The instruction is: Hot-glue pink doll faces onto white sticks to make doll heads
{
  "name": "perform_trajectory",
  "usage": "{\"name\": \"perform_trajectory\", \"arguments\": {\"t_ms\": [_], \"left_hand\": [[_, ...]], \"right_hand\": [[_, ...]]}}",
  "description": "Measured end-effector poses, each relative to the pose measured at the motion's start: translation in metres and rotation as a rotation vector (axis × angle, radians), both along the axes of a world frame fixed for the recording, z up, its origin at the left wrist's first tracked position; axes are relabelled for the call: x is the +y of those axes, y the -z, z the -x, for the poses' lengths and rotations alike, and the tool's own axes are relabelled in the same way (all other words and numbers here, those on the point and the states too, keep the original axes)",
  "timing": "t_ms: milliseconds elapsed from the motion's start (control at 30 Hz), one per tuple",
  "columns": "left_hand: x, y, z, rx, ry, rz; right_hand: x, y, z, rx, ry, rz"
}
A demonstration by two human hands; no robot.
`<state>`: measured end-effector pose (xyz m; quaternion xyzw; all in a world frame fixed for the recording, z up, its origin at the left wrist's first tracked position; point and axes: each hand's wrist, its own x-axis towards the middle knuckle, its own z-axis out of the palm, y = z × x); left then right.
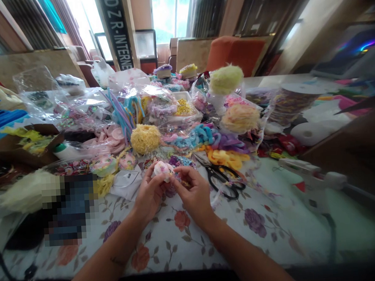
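Note:
Between my two hands is a small white flower-like piece with pinkish marks; its exact kind is hard to make out. My left hand grips it from the left, with thumb and fingers closed around its edge. From the right, my right hand pinches at its side, fingertips pressed together. Just beyond the hands lie bead-like bits in clear plastic. Black-handled scissors rest on the flowered tablecloth to the right of my right hand. A white packet is left of my left hand.
Yellow yarn, orange pipe cleaners and blue fuzzy strips crowd the table behind. A white glue gun with its cord lies at right. At left are a cardboard box, printed doll faces and a pale fluffy bundle.

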<state>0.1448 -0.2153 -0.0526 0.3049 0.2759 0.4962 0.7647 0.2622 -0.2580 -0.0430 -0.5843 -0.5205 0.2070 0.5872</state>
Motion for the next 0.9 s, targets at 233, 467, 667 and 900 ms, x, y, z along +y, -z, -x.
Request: {"name": "perform_trajectory", "arguments": {"t_ms": [233, 467, 667, 900], "left_hand": [[-0.0005, 0.0014, -0.0012, 0.037, -0.030, -0.024], [-0.0028, -0.0036, -0.0023, 0.125, -0.104, -0.051], [-0.0036, -0.0017, -0.0015, 0.208, -0.143, -0.148], [-0.0031, -0.0029, 0.0012, 0.299, -0.235, -0.248]], "right_hand": [[0.0006, 0.0011, 0.0011, 0.000, -0.031, 0.013], [0.0002, 0.0032, 0.0012, 0.047, -0.060, 0.044], [0.0005, 0.0027, 0.0015, 0.093, -0.083, 0.053], [0.0036, 0.0034, 0.0009, 0.035, -0.041, 0.038]]}}
